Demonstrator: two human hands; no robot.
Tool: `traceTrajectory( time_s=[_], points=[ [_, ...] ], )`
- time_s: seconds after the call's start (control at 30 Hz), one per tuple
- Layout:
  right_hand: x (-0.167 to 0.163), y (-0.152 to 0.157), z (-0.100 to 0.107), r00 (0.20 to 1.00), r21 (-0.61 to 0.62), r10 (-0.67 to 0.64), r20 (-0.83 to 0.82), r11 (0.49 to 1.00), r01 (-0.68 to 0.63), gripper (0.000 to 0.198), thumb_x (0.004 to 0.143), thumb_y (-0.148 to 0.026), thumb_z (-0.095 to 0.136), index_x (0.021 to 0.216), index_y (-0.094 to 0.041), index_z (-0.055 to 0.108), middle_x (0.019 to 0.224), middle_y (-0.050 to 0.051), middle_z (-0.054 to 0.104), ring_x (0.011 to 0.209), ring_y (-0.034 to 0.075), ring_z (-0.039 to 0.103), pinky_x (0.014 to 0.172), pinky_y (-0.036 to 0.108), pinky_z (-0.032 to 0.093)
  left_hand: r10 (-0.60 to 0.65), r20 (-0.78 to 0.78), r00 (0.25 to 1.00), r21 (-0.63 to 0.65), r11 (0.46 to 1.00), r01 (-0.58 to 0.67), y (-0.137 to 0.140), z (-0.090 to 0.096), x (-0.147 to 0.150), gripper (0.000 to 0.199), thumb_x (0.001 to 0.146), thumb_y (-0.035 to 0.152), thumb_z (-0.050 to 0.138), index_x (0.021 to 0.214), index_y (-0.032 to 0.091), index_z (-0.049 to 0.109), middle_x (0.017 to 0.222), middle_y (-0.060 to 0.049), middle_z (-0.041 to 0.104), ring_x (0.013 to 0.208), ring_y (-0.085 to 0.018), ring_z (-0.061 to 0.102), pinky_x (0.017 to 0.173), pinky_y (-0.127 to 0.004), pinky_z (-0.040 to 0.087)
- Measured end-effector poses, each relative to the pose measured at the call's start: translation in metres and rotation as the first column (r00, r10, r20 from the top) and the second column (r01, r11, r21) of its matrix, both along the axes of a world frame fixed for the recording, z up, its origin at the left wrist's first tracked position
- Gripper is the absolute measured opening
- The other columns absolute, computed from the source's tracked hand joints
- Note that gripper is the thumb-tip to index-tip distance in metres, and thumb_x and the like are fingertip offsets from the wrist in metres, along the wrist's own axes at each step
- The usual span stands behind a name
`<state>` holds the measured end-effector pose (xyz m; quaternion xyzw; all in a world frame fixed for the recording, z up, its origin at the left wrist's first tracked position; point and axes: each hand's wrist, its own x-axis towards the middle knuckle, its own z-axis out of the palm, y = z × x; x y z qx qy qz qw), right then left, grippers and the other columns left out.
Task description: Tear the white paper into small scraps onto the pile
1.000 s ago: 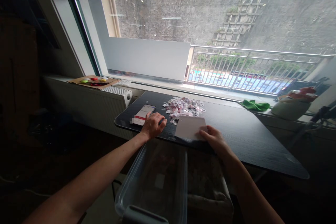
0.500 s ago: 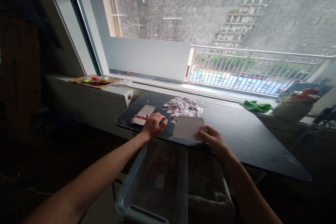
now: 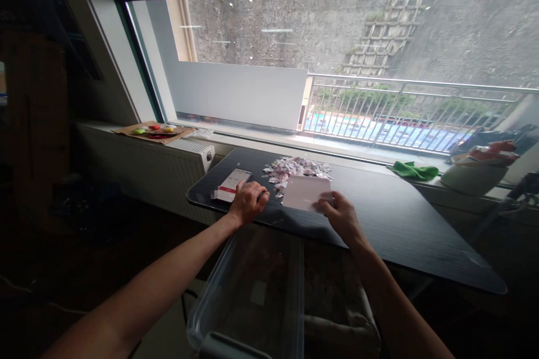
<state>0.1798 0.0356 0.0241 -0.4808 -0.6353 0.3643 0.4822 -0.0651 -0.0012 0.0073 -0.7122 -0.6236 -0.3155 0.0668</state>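
A flat white plastic scraper (image 3: 306, 192) with rounded corners is pinched at its right side by my right hand (image 3: 342, 214). It is held tilted up just in front of a heap of small paper scraps (image 3: 297, 166) and hides part of it. My left hand (image 3: 249, 202) rests by the near table edge, fingers loosely bent and apart, holding nothing visible. Beside its thumb lies a phone (image 3: 234, 184) with a lit screen. Scraps and phone lie on a dark wood-grain table (image 3: 379, 207).
Below the table edge stands a clear plastic bin (image 3: 252, 258). On the sill are a green cloth (image 3: 412, 170) and a pale tub (image 3: 470, 176) with things in it. To the left, a radiator (image 3: 168, 165) carries brown cardboard (image 3: 145, 132) with small coloured items.
My right hand has moved the scraper slightly up and away from me, closer to the scraps. The left hand has stayed in place beside the phone.
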Motion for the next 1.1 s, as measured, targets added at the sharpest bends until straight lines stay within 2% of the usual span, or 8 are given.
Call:
traceTrajectory(
  time_s=[0.23, 0.5, 0.7, 0.93, 1.1],
  points=[
    [-0.001, 0.002, 0.003, 0.999, 0.005, -0.044, 0.029, 0.999, 0.043, 0.021, 0.071, -0.033, 0.057, 0.085, -0.018, 0.059, 0.076, 0.007, 0.072, 0.07, 0.02, 0.068, 0.063, 0.031, 0.05, 0.0, 0.006, 1.0, -0.009, 1.0, 0.0, -0.001, 0.001, 0.001, 0.029, 0.089, 0.035, 0.037, 0.087, 0.021, 0.062, 0.092, -0.005, 0.066, 0.094, -0.022, 0.059, 0.105, -0.051, 0.025],
    [0.001, -0.001, 0.004, 1.0, -0.025, -0.002, -0.023, 1.0, 0.002, 0.024, 0.07, -0.034, 0.058, 0.086, -0.017, 0.06, 0.078, 0.006, 0.071, 0.069, 0.019, 0.067, 0.061, 0.03, 0.05, 0.0, 0.007, 1.0, -0.007, 1.0, 0.0, 0.001, -0.002, -0.001, 0.031, 0.089, 0.037, 0.036, 0.088, 0.021, 0.062, 0.095, -0.006, 0.066, 0.095, -0.022, 0.059, 0.105, -0.051, 0.025],
    [-0.002, 0.002, -0.003, 0.999, -0.047, -0.037, 0.035, 0.998, 0.038, 0.026, 0.067, -0.034, 0.058, 0.086, -0.017, 0.061, 0.076, 0.006, 0.069, 0.068, 0.019, 0.064, 0.057, 0.029, 0.049, -0.001, 0.006, 1.0, -0.004, 1.0, 0.001, 0.001, -0.001, 0.0, 0.03, 0.089, 0.036, 0.037, 0.087, 0.021, 0.062, 0.094, -0.006, 0.066, 0.094, -0.021, 0.058, 0.105, -0.05, 0.025],
    [-0.01, -0.003, 0.002, 0.996, -0.136, -0.011, -0.084, 0.991, -0.001, 0.028, 0.064, -0.034, 0.061, 0.085, -0.016, 0.063, 0.071, 0.004, 0.067, 0.061, 0.016, 0.061, 0.05, 0.026, 0.046, -0.001, 0.01, 1.0, 0.003, 1.0, 0.001, 0.001, -0.002, -0.001, 0.029, 0.089, 0.035, 0.038, 0.087, 0.02, 0.062, 0.093, -0.005, 0.065, 0.094, -0.021, 0.059, 0.105, -0.05, 0.024],
    [-0.007, -0.004, 0.002, 0.997, -0.141, -0.058, -0.056, 0.989, 0.05, 0.025, 0.064, -0.032, 0.062, 0.083, -0.016, 0.063, 0.069, 0.004, 0.066, 0.06, 0.016, 0.06, 0.048, 0.025, 0.046, -0.001, 0.014, 1.0, 0.005, 1.0, 0.001, 0.001, -0.002, 0.0, 0.029, 0.089, 0.035, 0.038, 0.087, 0.02, 0.062, 0.093, -0.005, 0.066, 0.094, -0.021, 0.059, 0.105, -0.051, 0.024]
  ],
)
